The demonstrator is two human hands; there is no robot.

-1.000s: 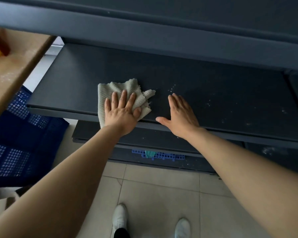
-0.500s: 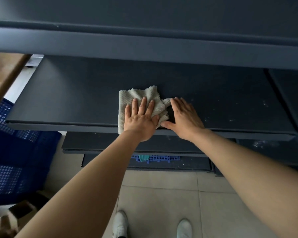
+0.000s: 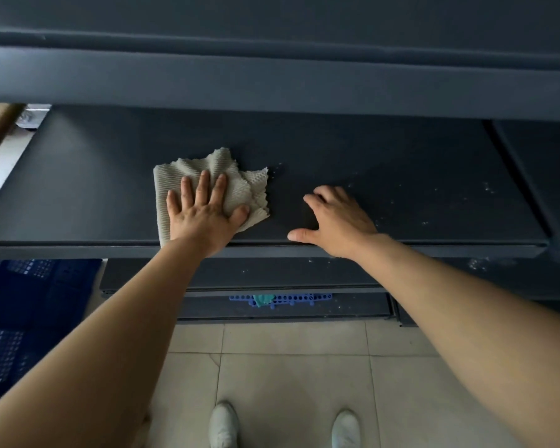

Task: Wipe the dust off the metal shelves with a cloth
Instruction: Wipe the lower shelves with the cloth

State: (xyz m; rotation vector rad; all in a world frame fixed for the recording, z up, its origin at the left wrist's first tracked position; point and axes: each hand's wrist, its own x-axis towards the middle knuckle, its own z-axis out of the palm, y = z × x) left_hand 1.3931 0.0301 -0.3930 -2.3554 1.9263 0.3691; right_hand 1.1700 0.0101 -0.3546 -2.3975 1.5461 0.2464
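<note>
Hands parted since before: left hand point(image 3: 204, 216) flat, fingers spread, pressing cloth point(image 3: 240, 185) at shelf point(image 3: 78, 189) front edge; right hand point(image 3: 338, 221) loosely bent, empty, resting beside. Open dusty surface to the right.

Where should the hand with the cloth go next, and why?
Probably slide the left hand and cloth rightward: pale dust specks dot the shelf just right of the cloth and beyond the right hand, which rests in the path.
</note>
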